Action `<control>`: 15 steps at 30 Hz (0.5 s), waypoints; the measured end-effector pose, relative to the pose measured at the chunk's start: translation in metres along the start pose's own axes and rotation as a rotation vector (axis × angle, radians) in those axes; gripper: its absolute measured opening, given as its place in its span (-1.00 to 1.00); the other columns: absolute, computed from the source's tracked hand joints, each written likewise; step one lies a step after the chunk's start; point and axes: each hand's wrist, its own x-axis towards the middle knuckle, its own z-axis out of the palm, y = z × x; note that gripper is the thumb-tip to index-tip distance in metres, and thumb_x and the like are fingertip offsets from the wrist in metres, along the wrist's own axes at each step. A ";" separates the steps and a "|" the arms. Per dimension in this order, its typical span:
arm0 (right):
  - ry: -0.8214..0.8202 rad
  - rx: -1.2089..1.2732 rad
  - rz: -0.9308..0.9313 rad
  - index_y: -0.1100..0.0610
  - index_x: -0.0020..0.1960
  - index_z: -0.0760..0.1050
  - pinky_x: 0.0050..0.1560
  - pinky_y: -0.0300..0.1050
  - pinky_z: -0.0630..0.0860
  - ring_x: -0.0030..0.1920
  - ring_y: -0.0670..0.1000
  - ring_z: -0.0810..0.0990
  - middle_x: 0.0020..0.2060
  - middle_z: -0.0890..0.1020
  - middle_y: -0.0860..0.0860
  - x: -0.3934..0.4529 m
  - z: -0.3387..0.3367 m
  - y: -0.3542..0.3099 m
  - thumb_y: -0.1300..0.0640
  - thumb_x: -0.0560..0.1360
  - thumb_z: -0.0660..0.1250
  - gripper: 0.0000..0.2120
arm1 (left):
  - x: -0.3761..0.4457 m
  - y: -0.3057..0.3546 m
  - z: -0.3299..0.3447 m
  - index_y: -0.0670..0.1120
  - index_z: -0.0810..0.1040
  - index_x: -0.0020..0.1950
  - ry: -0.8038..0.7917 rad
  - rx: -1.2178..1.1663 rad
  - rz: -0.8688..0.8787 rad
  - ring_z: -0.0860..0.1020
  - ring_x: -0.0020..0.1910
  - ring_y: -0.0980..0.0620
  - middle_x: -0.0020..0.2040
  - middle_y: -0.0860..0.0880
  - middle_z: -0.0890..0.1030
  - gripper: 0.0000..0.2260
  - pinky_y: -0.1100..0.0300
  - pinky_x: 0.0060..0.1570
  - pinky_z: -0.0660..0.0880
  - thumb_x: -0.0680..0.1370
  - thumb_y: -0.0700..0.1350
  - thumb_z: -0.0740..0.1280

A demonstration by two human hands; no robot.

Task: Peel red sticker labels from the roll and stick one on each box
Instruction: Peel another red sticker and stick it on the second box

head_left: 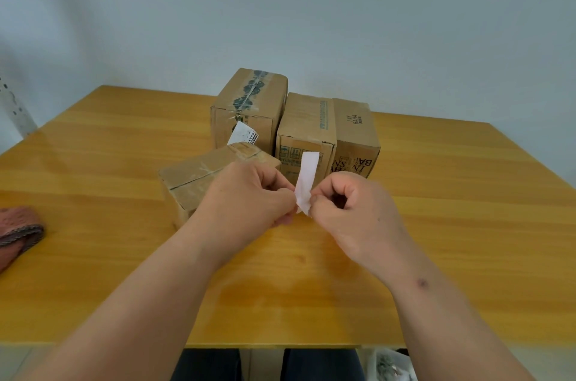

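Note:
A white paper strip [307,176] stands upright between my hands above the table; only its white side shows, no red. My left hand [249,193] pinches its lower left edge and my right hand [349,209] pinches its lower right edge with curled fingers. Behind the hands stand several cardboard boxes: a low box [193,181] at front left, partly hidden by my left hand, a tall taped box [249,106] at the back, a middle box [307,125] and a printed box [355,137] on the right. No sticker roll is in view.
The boxes sit on a yellow wooden table [93,162]. A pink cloth item [17,231] lies at its left edge. A pale wall rises behind. A clear container [389,365] shows below the table's near edge.

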 end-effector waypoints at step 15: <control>-0.023 -0.097 -0.006 0.10 -0.29 0.50 -0.45 -0.36 0.28 -0.43 -0.17 0.41 -0.31 0.55 -0.10 0.004 -0.001 0.001 0.13 0.44 0.28 -0.86 | 0.002 0.000 -0.005 -0.07 0.63 -0.21 -0.015 0.110 0.028 0.69 -0.29 -0.03 -0.37 -0.06 0.67 -0.87 -0.03 -0.11 0.65 0.46 -0.28 0.37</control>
